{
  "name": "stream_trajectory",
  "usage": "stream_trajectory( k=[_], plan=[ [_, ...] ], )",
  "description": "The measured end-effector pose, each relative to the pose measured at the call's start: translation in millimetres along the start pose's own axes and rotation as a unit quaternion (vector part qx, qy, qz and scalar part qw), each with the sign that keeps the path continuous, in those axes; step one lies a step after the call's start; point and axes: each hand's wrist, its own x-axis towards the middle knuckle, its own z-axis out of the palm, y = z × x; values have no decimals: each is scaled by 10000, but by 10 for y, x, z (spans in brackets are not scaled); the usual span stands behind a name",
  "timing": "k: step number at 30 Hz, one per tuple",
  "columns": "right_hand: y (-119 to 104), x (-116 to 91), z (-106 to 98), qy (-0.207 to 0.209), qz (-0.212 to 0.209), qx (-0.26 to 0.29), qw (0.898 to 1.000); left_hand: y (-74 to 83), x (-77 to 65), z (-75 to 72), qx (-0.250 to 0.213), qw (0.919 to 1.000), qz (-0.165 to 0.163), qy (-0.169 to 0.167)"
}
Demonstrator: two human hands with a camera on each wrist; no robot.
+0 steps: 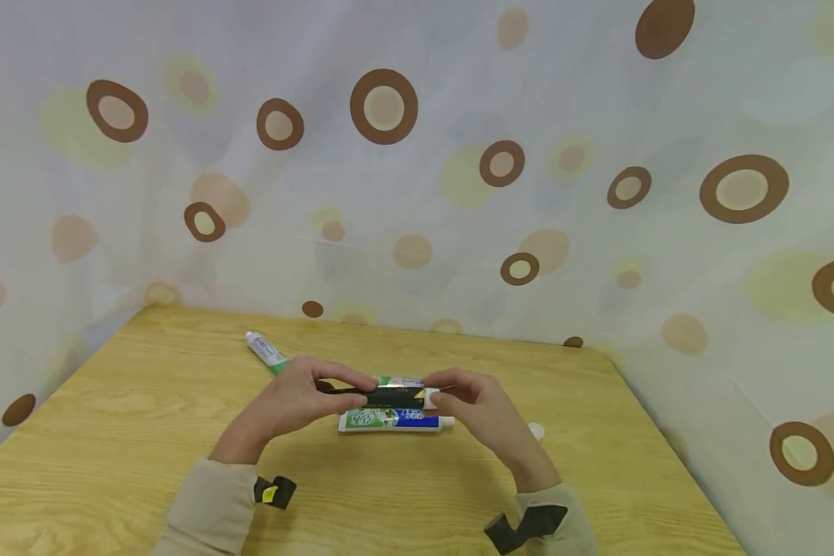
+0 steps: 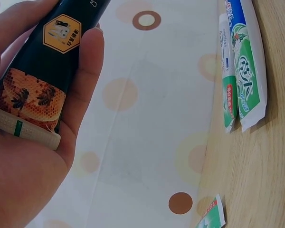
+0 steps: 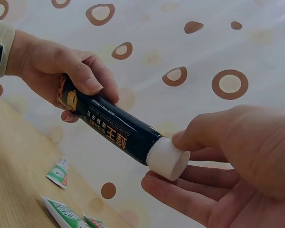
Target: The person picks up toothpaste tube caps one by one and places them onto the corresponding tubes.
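Observation:
A dark toothpaste tube is held up over the table, lying roughly level in the head view. My left hand grips its flat crimped end, thumb on one side and fingers on the other. In the left wrist view, a honeycomb picture with bees shows on the tube near that end. My right hand pinches the white cap at the other end between thumb and fingers. Behind and below the held tube lies a green-and-blue toothpaste tube, partly hidden by it.
Beside the green-and-blue tube lies another slim white-and-green tube. A third white-and-green tube lies at the back left, partly behind my left hand. Right of my right wrist is a small white object. A spotted curtain backs the wooden table.

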Motion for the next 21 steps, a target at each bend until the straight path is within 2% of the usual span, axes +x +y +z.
stream_trajectory(
  k=[5, 14, 21],
  plan=[
    [6, 10, 4, 150, -68, -86, 9998, 3, 10, 7, 29, 10000, 79, -40],
    [18, -6, 0, -111, 15, 158, 9998, -9, -1, 5, -168, 9998, -50, -54],
    [7, 3, -7, 77, -56, -69, 9999, -11, 10, 11, -41, 9999, 73, -56]
  ],
)
